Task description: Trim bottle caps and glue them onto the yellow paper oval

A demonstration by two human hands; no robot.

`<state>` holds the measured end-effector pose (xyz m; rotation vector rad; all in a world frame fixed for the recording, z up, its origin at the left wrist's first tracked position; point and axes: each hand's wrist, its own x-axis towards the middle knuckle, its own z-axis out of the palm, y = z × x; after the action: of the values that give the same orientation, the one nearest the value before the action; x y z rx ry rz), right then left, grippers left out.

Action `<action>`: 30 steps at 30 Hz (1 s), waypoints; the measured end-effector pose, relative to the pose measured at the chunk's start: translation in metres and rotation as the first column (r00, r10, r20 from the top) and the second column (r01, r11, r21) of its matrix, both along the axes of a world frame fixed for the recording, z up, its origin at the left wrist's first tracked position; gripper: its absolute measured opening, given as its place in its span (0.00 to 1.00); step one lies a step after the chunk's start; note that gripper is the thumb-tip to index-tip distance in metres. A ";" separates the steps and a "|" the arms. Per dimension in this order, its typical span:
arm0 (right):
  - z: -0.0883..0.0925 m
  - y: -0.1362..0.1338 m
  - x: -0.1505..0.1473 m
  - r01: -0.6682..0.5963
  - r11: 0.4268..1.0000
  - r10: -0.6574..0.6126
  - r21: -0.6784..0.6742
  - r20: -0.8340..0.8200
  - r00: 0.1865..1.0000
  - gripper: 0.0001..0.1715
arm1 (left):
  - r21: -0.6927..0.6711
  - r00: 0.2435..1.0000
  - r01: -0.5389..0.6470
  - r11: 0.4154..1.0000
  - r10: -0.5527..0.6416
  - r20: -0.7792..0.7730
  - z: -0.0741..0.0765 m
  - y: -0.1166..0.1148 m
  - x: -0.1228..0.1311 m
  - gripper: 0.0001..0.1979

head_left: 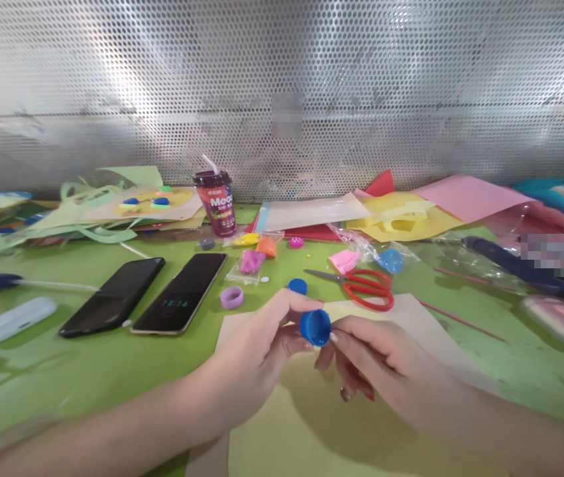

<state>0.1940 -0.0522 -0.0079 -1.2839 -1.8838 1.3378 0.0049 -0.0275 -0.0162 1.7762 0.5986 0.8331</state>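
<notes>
A small blue plastic cup (315, 327) is held between both hands above a cream sheet of paper (411, 318). My left hand (262, 344) pinches it from the left with thumb and fingers closed on it. From the right, my right hand (371, 358) touches its rim with the fingertips, the other fingers curled under. A blue lid (297, 286) lies on the green table (87, 371) just beyond the hands. Red-handled scissors (366, 288) lie to the right of the lid.
Two dark phones (112, 296) (181, 293) lie at the left, with a white case (16, 319) further left. A purple ring (232, 297), bagged clay pieces (252, 262), a purple drink cup (215, 202) and stacked coloured paper (401, 215) sit behind. A perforated metal wall (282, 86) closes the back.
</notes>
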 end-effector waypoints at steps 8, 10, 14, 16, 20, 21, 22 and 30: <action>0.001 0.001 0.001 0.010 0.998 -0.011 -0.059 -0.008 1.000 0.21 | 0.103 0.990 -0.092 0.990 0.101 -0.094 0.000 0.000 0.000 0.10; 0.001 0.001 0.000 0.008 0.998 -0.010 -0.066 -0.028 1.000 0.19 | 0.143 0.986 -0.108 0.984 0.124 -0.111 -0.001 0.000 -0.001 0.10; 0.003 0.001 -0.002 0.020 0.999 -0.020 -0.044 -0.013 1.000 0.17 | 0.242 0.984 -0.110 0.964 0.140 -0.107 -0.003 0.002 0.000 0.11; 0.005 0.001 -0.003 0.030 0.999 -0.031 -0.031 -0.023 0.999 0.15 | 0.290 0.979 -0.120 0.950 0.162 -0.126 -0.004 0.002 0.000 0.13; 0.009 0.000 -0.005 0.074 0.997 -0.074 0.000 -0.039 0.997 0.10 | 0.325 0.972 -0.135 0.936 0.189 -0.139 -0.005 -0.001 0.004 0.12; 0.010 0.000 -0.006 0.090 0.996 -0.090 0.008 -0.035 0.995 0.09 | 0.325 0.972 -0.140 0.935 0.192 -0.133 -0.005 -0.003 0.004 0.12; 0.010 0.000 -0.007 0.107 0.994 -0.107 0.016 -0.031 0.994 0.09 | 0.324 0.973 -0.144 0.935 0.194 -0.126 -0.005 -0.004 0.005 0.12; 0.020 -0.003 -0.007 0.193 0.981 -0.192 0.034 -0.032 0.981 0.09 | 0.254 0.987 -0.162 0.954 0.159 0.029 -0.005 -0.005 0.003 0.12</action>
<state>0.1869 -0.0557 0.0118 -1.3822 -1.7084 1.2093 0.0081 -0.0321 -0.0209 1.9748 0.6602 1.0690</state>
